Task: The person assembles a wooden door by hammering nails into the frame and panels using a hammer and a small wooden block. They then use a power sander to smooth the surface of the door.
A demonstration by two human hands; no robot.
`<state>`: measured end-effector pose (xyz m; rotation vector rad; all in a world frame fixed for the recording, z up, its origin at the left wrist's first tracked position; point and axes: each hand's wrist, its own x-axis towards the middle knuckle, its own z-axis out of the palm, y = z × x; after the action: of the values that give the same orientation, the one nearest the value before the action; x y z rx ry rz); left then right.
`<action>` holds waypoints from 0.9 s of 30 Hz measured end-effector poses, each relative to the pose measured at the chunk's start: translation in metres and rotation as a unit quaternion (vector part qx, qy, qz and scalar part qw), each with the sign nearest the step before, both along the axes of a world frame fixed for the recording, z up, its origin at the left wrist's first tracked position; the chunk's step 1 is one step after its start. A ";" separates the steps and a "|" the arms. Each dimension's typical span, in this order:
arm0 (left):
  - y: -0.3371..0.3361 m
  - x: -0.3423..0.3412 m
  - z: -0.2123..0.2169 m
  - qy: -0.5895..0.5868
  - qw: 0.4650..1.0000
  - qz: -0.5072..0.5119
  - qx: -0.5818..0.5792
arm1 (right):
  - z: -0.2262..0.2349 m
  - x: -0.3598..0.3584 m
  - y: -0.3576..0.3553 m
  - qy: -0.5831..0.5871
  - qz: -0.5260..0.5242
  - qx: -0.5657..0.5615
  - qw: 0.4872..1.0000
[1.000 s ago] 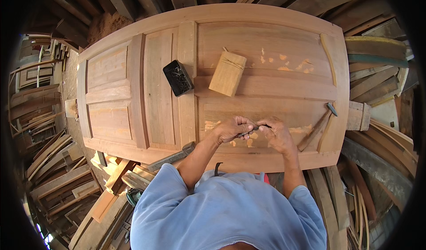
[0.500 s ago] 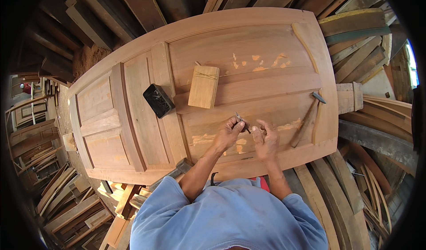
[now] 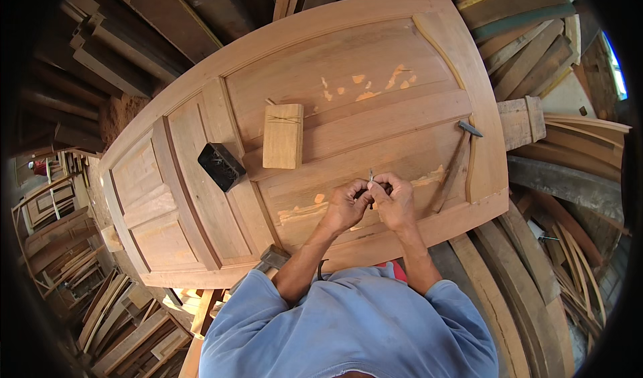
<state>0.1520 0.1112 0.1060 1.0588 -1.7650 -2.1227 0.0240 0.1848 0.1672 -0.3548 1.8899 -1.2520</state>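
Meeting over the panelled door, head view: a bare left hand and right hand, close together near the door's lower edge, in front of a blue shirt.
Left hand: fingers curled nearly closed around a small dark tool.
Right hand: thumb and bent fingers pinched on the same tool, palm mostly hidden from where I stand.
Small dark tool: pale metal tip pointing away from the shirt; fingers cover too much to tell its kind.
Door: lying face up, reddish-tan wood with orange-tan patches.
On the door: a hammer right of the hands; a pale wood block and black box of thin metal pieces left.
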 end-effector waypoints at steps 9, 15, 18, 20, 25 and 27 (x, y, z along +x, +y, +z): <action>-0.017 -0.027 0.034 -0.030 0.987 -0.057 -0.150 | -0.013 -0.002 0.004 -0.045 -0.116 -0.062 0.990; -0.025 -0.040 0.048 -0.024 0.974 -0.108 -0.196 | -0.026 -0.002 0.013 -0.088 -0.188 -0.104 0.973; -0.026 -0.043 0.050 -0.005 0.979 -0.111 -0.172 | -0.030 0.001 0.014 -0.093 -0.218 -0.128 0.963; -0.026 -0.044 0.049 0.008 0.979 -0.109 -0.172 | -0.033 0.002 0.013 -0.095 -0.230 -0.142 0.958; -0.023 -0.046 0.048 -0.006 0.962 -0.113 -0.250 | -0.036 0.003 0.012 -0.106 -0.251 -0.150 0.950; -0.022 -0.044 0.043 -0.009 0.959 -0.110 -0.262 | -0.034 0.004 0.011 -0.114 -0.254 -0.170 0.945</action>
<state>0.1081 0.0893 0.1492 0.7670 -2.3593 -1.5888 0.0285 0.1954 0.1328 0.1180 1.6112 -1.8842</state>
